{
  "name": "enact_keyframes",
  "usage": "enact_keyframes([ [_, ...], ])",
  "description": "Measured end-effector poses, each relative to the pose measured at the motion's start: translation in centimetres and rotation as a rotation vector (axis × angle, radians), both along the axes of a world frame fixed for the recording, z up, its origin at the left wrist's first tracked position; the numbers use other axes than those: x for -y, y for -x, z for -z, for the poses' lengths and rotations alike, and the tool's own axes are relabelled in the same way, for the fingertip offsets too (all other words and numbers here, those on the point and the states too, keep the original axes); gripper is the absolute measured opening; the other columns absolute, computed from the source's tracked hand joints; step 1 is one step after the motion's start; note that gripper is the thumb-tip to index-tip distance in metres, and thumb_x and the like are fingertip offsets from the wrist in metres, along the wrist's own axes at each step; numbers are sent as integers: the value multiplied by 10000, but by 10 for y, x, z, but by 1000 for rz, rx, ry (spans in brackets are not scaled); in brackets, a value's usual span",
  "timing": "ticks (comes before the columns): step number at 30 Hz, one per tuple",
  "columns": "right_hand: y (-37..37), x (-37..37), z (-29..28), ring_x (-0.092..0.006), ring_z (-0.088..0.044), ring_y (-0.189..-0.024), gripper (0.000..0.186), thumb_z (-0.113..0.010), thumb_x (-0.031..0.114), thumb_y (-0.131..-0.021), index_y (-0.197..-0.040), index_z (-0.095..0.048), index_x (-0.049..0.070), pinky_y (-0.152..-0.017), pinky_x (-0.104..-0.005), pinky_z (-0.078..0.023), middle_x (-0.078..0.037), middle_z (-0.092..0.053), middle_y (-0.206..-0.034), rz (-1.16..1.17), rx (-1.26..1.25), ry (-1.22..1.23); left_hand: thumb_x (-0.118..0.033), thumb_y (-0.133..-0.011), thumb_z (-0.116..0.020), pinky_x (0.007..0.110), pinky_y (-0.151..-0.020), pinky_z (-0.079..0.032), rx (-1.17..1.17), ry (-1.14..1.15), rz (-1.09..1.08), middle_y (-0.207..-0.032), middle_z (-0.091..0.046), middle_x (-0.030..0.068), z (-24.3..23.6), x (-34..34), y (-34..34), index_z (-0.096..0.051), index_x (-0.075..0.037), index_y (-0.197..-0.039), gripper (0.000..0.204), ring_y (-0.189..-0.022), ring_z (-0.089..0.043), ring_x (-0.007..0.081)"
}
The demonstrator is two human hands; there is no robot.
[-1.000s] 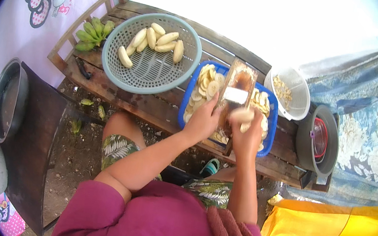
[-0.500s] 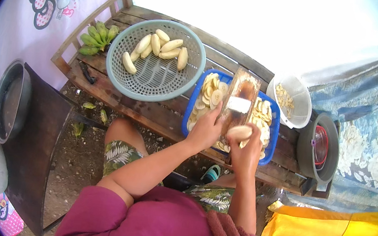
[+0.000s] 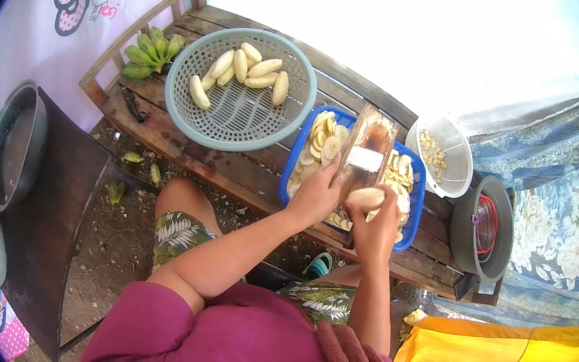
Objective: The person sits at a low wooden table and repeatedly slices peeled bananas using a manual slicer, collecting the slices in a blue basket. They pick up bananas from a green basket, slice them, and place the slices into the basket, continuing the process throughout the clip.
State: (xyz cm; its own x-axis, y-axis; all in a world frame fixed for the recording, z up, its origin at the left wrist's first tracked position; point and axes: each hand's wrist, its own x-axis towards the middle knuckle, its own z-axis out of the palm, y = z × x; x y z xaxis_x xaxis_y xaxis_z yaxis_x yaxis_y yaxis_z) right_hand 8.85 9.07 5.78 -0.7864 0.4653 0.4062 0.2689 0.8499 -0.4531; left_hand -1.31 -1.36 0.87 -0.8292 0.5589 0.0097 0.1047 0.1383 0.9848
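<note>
A wooden slicer board [image 3: 371, 142] with a metal blade plate lies across a blue plastic basin [image 3: 416, 199]. Pale banana slices [image 3: 400, 173] fill the basin on both sides of the board. My left hand [image 3: 315, 196] grips the board's left edge near its lower end. In my right hand [image 3: 377, 232] is a peeled banana [image 3: 365, 198], held over the lower part of the board, below the blade plate. To the left, several whole peeled bananas [image 3: 264, 68] lie in a grey-green strainer basket [image 3: 197, 129].
Everything stands on a slatted wooden bench [image 3: 162, 141]. Green unpeeled bananas [image 3: 148, 54] and a dark-handled tool [image 3: 134, 106] lie at its left end. On the right are a white colander [image 3: 458, 164] with small pieces and a grey tub [image 3: 462, 242]. A metal basin [image 3: 17, 143] sits on a dark chair.
The view has shifted slightly. My right hand and the banana have moved a little up and left along the board; my left hand keeps its hold.
</note>
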Motion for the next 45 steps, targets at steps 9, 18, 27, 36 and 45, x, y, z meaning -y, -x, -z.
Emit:
enact_keyframes([
  [9, 116, -86, 8, -410, -619, -956, 573, -762, 256, -805, -1257, -477, 47, -921, -479, -408, -207, -689, -979, 106, -103, -10, -183, -984, -518, 379, -959, -437, -6, 30, -26, -1207, -606, 276, -5, 0, -2, -361, -16, -1482, 549, -1095, -590, 373],
  [18, 9, -9, 10, -372, -622, -992, 592, -809, 242, -755, -1220, -512, 26, -995, -466, -377, -192, -672, -1009, -22, -40, -35, -184, -986, -486, 423, -971, -432, -54, -2, -24, -1247, -567, 323, 3, -2, -2, -342, 47, -1467, 553, -1168, -553, 419],
  [27, 96, -69, 4, -383, -635, -938, 592, -769, 255, -796, -1263, -480, 33, -918, -489, -394, -200, -691, -946, 20, -81, -18, -204, -997, -499, 384, -996, -425, -6, 38, -20, -1289, -569, 292, 0, -1, -1, -359, -14, -1481, 539, -1183, -566, 380],
  [36, 41, -31, 12, -371, -619, -969, 611, -807, 279, -762, -1229, -510, 19, -1005, -499, -362, -184, -670, -978, 2, -101, -47, -219, -1001, -469, 415, -1007, -410, -25, 4, -19, -1293, -542, 322, 8, -4, -2, -350, 11, -1478, 542, -1205, -530, 419],
  [45, 68, -54, 5, -376, -568, -1071, 626, -804, 266, -752, -1252, -510, 31, -986, -479, -367, -204, -655, -1058, 33, -59, 6, -236, -1015, -444, 409, -1044, -384, -12, 35, -3, -1317, -523, 310, 1, -2, 0, -321, 14, -1490, 551, -1226, -512, 420],
])
